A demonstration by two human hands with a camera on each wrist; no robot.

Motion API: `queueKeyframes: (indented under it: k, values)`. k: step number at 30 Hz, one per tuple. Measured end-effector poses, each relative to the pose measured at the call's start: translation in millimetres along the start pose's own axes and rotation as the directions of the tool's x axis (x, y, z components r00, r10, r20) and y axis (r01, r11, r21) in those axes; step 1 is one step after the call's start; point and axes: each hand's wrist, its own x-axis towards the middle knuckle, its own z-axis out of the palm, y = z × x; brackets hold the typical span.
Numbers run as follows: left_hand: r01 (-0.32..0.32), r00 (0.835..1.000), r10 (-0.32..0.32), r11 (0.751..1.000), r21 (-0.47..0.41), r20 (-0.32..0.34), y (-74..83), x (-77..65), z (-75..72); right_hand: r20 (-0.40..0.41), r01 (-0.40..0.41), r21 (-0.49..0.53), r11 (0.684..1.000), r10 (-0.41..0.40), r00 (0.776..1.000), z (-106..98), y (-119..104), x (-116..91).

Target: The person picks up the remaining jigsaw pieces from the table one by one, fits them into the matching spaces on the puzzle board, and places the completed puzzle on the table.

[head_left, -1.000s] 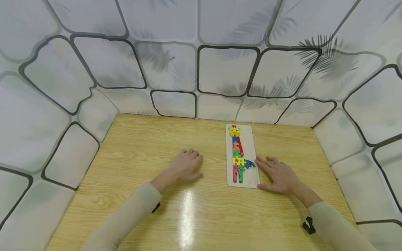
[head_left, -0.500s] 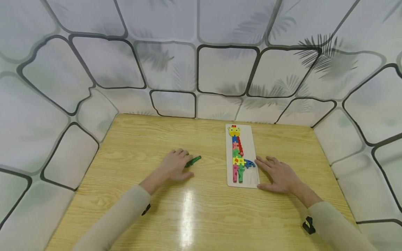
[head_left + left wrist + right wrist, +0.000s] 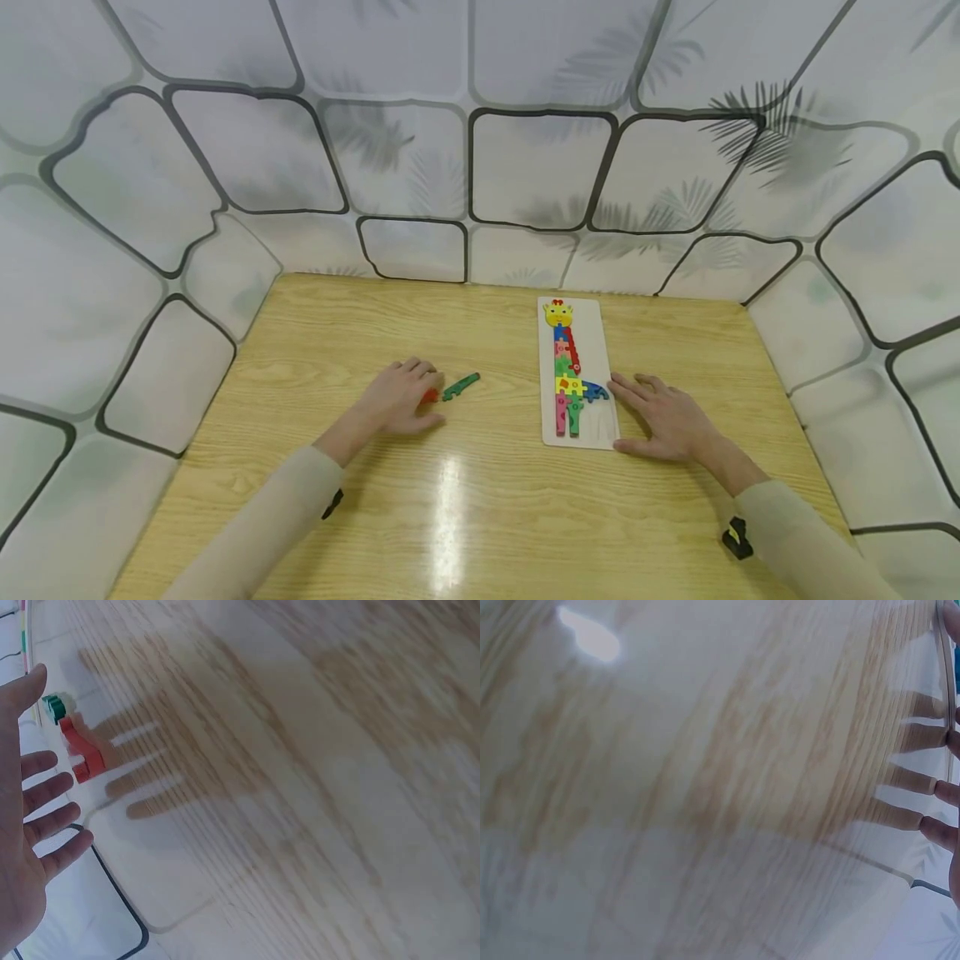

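Observation:
My left hand (image 3: 401, 398) is held low over the table, fingers extended and slightly spread, with nothing in its grasp. Just beyond its fingers and partly hidden by them in the head view is a red puzzle piece (image 3: 430, 396); the left wrist view shows this red piece (image 3: 84, 752) lying on the table. A long green puzzle piece (image 3: 461, 386) lies right beside it. On the right, a pale wooden puzzle board (image 3: 591, 333) carries a partly assembled giraffe (image 3: 570, 385) in several colours. The fingertips and thumb of my right hand (image 3: 663, 419) touch the board's right edge, fingers relaxed.
The wood-grain table (image 3: 337, 325) is enclosed by a patterned backdrop (image 3: 416, 158) at the back and both sides. Light glares off the table (image 3: 447, 517) in the front middle. The board's lower right corner shows an unfilled recess (image 3: 600, 423).
My left hand has drawn back to the left, uncovering first the green piece and then part of the red one. The right hand and the board have stayed in place.

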Motion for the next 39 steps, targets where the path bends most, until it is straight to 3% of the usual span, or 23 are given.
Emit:
queueKeyframes:
  k: [23,39]
  values:
    - [-0.018,1.0,0.019,0.999,-0.036,0.025,-13.8,-11.1,8.0,0.002,-0.003,0.008,1.0,0.003,1.0,-2,-2,0]
    - [-0.016,0.998,0.019,0.998,-0.053,0.058,-16.6,-15.6,4.1,0.012,-0.008,-0.001,1.0,0.008,1.0,-2,-1,0]
